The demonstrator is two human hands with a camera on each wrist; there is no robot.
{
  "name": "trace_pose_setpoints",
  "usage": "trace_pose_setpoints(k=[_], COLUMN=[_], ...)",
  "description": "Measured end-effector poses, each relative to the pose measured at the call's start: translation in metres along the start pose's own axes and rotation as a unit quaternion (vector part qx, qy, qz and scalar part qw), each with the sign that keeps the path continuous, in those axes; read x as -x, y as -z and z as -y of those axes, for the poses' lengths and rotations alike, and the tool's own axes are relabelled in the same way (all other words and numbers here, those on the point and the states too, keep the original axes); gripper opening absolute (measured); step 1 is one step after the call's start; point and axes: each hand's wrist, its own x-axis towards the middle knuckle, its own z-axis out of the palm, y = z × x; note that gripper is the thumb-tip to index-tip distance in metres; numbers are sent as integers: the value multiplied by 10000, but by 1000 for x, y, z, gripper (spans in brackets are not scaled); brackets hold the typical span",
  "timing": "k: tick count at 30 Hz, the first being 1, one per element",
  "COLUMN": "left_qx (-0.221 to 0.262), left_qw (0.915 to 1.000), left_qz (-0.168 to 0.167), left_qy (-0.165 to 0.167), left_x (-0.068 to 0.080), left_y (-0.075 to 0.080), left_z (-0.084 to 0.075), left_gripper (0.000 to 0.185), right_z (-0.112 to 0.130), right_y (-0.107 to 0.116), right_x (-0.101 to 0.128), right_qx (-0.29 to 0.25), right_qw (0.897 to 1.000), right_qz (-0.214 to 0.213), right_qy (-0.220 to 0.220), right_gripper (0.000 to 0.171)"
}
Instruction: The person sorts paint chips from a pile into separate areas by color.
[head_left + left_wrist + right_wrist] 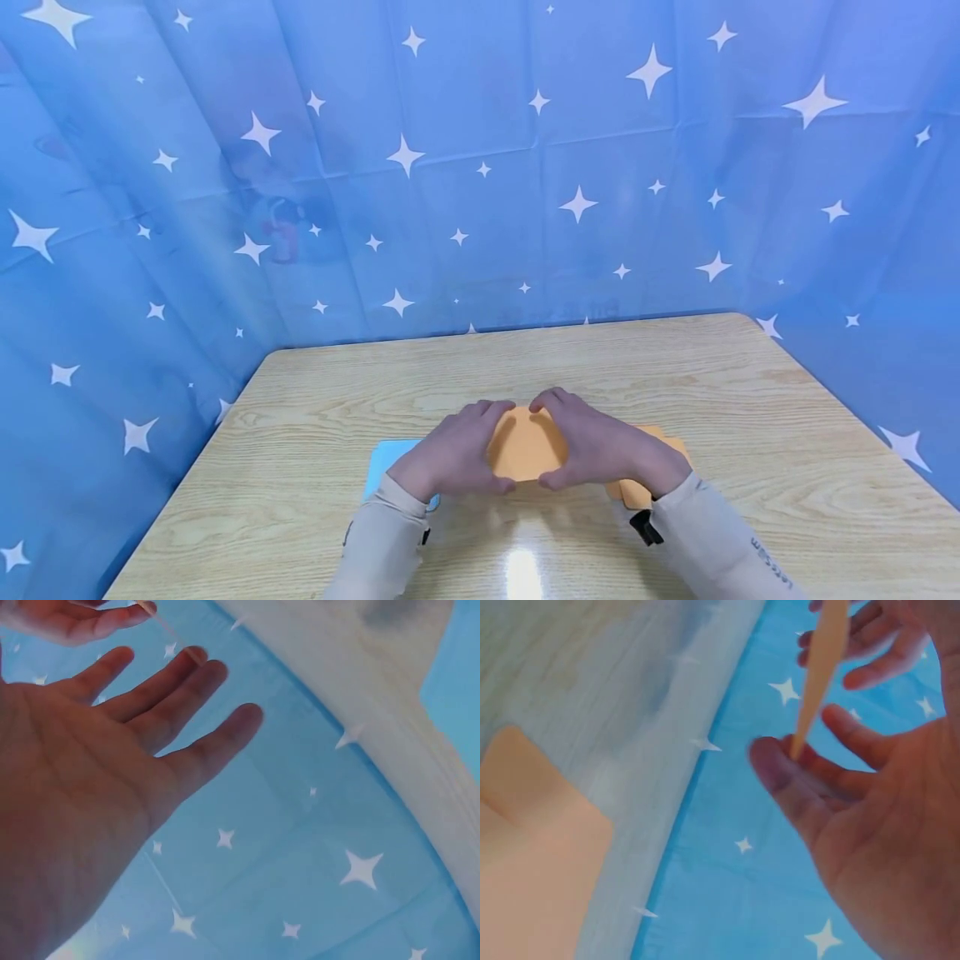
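Over the middle of the table, both hands hold a thin orange card [527, 446] between them. My left hand [463, 450] curves round the card's left side, fingertips at its far edge and thumb low at the near edge. Mirroring it on the right side is my right hand [596, 437]. The right wrist view shows the card [823, 667] nearly edge-on, its lower end between the thumb and fingers of the right hand [885, 817]. In the left wrist view, the fingers of the left hand [112, 750] are spread, with the card's thin edge at the fingertips.
A blue card [386, 457] lies partly under the left forearm. More orange cards [637, 493] lie by the right wrist, partly hidden. The wooden table [750, 417] has rounded far corners. Behind it hangs a blue star-patterned cloth [480, 208].
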Motion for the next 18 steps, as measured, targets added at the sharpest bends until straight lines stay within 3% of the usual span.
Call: trace_pose_setpoints(k=[8, 18], left_qx=[608, 741], left_qw=[9946, 9928], left_qz=[-763, -832], left_qy=[-353, -434], left_x=[8, 7], left_y=[20, 26], left_z=[8, 4], left_gripper=[90, 89], right_z=[12, 12], right_y=[12, 22], right_x=[3, 10], right_qx=[136, 25], right_qw=[9946, 9955], right_qz=[-950, -916], right_qy=[388, 248], right_gripper=[82, 86])
